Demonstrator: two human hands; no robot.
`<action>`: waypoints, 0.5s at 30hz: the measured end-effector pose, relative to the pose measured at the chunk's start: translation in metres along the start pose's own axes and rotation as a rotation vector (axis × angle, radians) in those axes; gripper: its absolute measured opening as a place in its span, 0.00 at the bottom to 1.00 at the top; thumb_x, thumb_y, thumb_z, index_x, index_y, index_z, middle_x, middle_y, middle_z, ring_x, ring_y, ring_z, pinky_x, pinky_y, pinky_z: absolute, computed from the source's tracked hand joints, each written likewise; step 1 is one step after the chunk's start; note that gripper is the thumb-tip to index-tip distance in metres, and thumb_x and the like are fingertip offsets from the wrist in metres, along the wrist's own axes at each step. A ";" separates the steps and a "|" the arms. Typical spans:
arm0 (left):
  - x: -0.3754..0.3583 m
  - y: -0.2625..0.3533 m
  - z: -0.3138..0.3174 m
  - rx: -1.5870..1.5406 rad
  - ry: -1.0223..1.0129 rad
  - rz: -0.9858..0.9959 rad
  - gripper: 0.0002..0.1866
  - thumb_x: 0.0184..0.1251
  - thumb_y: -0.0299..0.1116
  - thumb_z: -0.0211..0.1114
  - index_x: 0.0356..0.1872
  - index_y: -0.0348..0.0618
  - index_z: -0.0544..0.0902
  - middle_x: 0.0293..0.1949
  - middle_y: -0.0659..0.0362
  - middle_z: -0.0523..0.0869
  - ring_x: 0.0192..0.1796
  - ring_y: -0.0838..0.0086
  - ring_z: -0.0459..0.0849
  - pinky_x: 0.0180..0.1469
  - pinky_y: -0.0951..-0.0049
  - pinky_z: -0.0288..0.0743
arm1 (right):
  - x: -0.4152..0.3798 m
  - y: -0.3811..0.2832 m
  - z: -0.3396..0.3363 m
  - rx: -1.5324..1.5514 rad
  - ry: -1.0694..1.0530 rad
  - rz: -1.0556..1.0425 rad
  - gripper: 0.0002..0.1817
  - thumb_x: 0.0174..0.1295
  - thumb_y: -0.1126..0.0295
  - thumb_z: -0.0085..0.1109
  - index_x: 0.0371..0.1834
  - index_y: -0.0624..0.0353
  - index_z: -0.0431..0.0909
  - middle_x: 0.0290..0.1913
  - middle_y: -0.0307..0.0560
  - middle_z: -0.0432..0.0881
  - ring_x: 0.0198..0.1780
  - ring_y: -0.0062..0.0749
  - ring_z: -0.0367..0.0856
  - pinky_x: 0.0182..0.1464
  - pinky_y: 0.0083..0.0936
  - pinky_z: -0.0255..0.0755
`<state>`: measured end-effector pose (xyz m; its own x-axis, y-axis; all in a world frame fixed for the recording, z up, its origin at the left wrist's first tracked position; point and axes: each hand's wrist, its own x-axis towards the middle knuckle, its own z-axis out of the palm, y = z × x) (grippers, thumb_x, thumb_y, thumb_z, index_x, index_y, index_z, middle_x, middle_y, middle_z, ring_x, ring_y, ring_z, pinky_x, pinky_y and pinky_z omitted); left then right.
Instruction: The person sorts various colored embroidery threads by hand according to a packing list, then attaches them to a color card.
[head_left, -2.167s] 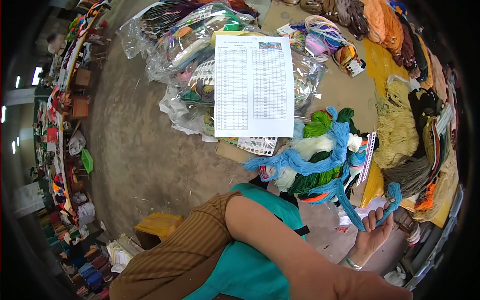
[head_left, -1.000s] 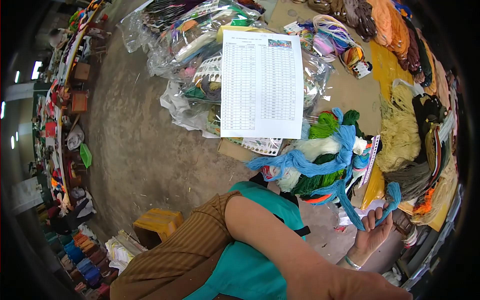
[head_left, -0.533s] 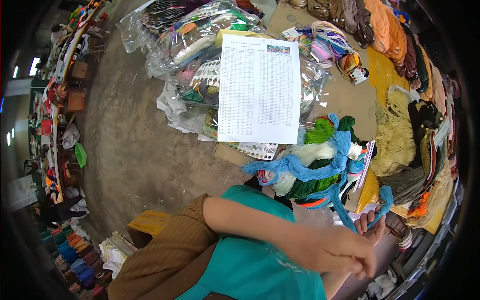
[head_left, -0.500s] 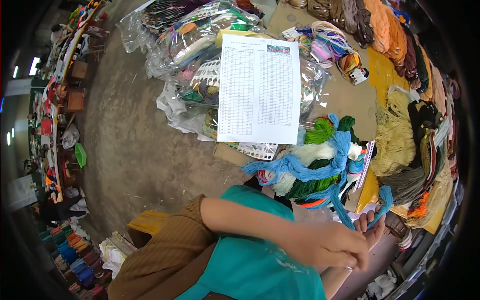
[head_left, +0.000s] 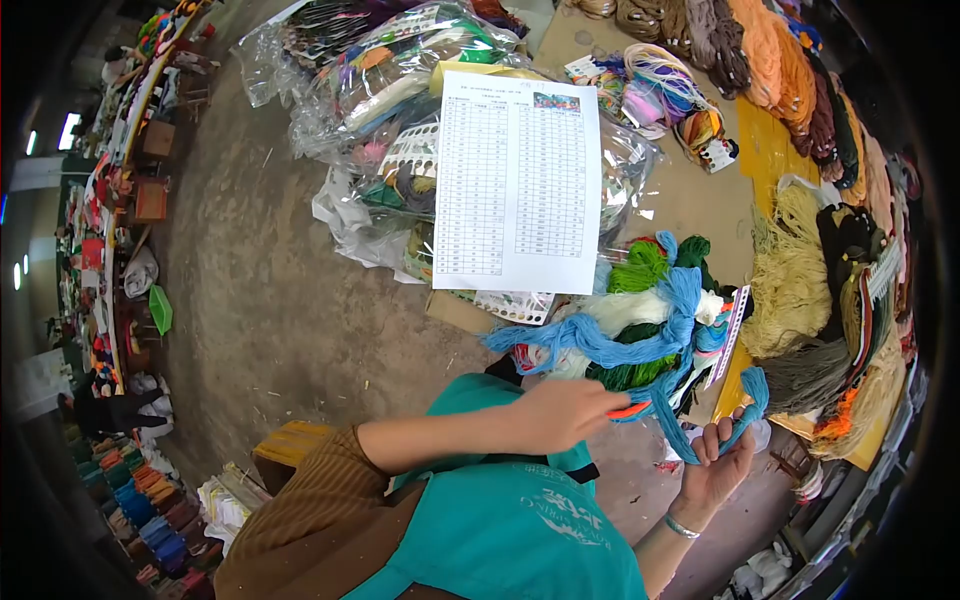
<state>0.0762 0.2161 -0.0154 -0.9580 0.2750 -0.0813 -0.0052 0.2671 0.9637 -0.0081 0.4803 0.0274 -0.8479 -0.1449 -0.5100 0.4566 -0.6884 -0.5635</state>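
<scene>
Blue yarn (head_left: 657, 418) hangs in a loop from a pile of skeins to my right hand (head_left: 722, 450), whose fingers are curled around it. A twisted blue end stands up above those fingers. My left hand (head_left: 570, 412) is at the left edge of the pile, its fingers drawn together beside blue and orange strands; what they pinch is too small and blurred to make out. White skeins (head_left: 640, 312), bright green yarn (head_left: 638, 270) and dark green yarn lie under the blue yarn. A punched card strip (head_left: 728, 335) lies along the pile's right side.
A printed sheet (head_left: 517, 180) lies on plastic bags of yarn (head_left: 390, 75). Pale yellow (head_left: 790, 270), grey, orange (head_left: 770, 70) and brown hanks line the right side. Small multicoloured bundles (head_left: 662, 90) lie at the top. A yellow stool (head_left: 290, 445) stands at lower left.
My left hand has moved up and left, from over my right wrist to the pile's edge. My right hand has shifted slightly left with the blue yarn.
</scene>
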 end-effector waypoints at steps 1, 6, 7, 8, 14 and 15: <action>0.000 0.000 -0.006 0.191 0.069 -0.055 0.17 0.66 0.32 0.59 0.55 0.41 0.78 0.38 0.52 0.79 0.42 0.57 0.81 0.39 0.59 0.75 | 0.000 0.000 0.000 0.003 -0.016 0.006 0.17 0.75 0.63 0.43 0.55 0.66 0.70 0.30 0.43 0.70 0.23 0.22 0.62 0.21 0.18 0.58; 0.012 -0.023 -0.053 0.590 0.413 -0.038 0.24 0.62 0.27 0.61 0.61 0.38 0.74 0.29 0.55 0.73 0.33 0.59 0.75 0.32 0.59 0.70 | 0.000 0.001 0.001 0.004 -0.026 0.006 0.17 0.75 0.63 0.43 0.55 0.66 0.70 0.30 0.44 0.70 0.23 0.22 0.62 0.21 0.18 0.59; 0.016 -0.023 -0.065 0.715 0.490 -0.076 0.24 0.62 0.27 0.61 0.61 0.38 0.75 0.29 0.55 0.73 0.33 0.59 0.75 0.32 0.59 0.70 | 0.000 0.002 0.001 0.001 -0.023 0.004 0.17 0.75 0.63 0.43 0.55 0.66 0.70 0.30 0.44 0.71 0.23 0.22 0.62 0.21 0.18 0.59; 0.019 -0.024 -0.075 0.839 0.567 -0.114 0.24 0.62 0.27 0.61 0.61 0.38 0.75 0.29 0.55 0.73 0.33 0.60 0.75 0.32 0.59 0.70 | 0.000 0.002 0.001 0.001 -0.022 0.003 0.17 0.75 0.63 0.43 0.55 0.66 0.70 0.30 0.44 0.71 0.23 0.22 0.62 0.21 0.18 0.59; 0.033 -0.039 -0.104 0.910 0.606 -0.190 0.23 0.63 0.28 0.62 0.60 0.36 0.76 0.29 0.56 0.73 0.34 0.62 0.76 0.33 0.61 0.71 | 0.000 0.004 0.002 0.005 -0.008 -0.005 0.17 0.75 0.63 0.43 0.55 0.67 0.71 0.30 0.44 0.71 0.23 0.22 0.62 0.21 0.17 0.59; 0.034 -0.041 -0.105 0.935 0.593 -0.214 0.23 0.63 0.28 0.62 0.60 0.36 0.77 0.29 0.56 0.73 0.34 0.62 0.76 0.33 0.61 0.72 | -0.001 0.004 0.002 0.003 -0.012 -0.006 0.17 0.75 0.63 0.43 0.55 0.67 0.71 0.30 0.44 0.71 0.23 0.22 0.62 0.21 0.17 0.59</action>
<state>0.0140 0.1170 -0.0311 -0.9492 -0.2753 0.1523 -0.2075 0.9117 0.3547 -0.0062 0.4764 0.0269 -0.8541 -0.1491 -0.4983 0.4502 -0.6918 -0.5646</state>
